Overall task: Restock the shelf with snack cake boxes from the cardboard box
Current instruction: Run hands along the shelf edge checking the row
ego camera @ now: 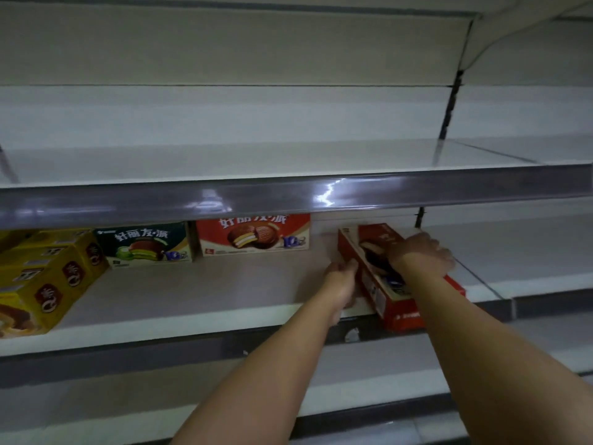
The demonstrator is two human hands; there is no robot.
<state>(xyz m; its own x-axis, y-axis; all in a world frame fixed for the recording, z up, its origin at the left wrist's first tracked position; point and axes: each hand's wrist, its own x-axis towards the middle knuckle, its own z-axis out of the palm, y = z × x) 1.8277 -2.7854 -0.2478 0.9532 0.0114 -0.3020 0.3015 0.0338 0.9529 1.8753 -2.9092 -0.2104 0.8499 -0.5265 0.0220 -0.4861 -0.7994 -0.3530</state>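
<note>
Both forearms reach from the lower edge of the view toward the middle shelf (pixel 192 303). The left hand (pixel 341 277) rests against the left side of a red box (pixel 382 284), fingers curled at its lower edge; whether they pinch it or only steady it cannot be told. The right hand (pixel 420 255) lies over the box's top and far side, fingers wrapped down around it. Held from both sides like this, the box can probably be swung and slid back without tipping.

The red box sits on the shelf at an angle, its near end overhanging the front lip, its far end pointing toward the back. It is long and narrow, red with a pictured chocolate-coated cake and a pale side panel of small print.

Farther back, a second red box (pixel 253 232) and a green box (pixel 146 244) stand facing forward; the angled box likely belongs in the gap to their right. Yellow boxes (pixel 48 277) are stacked at left. The upper shelf (pixel 288 155) spans the view above.
</note>
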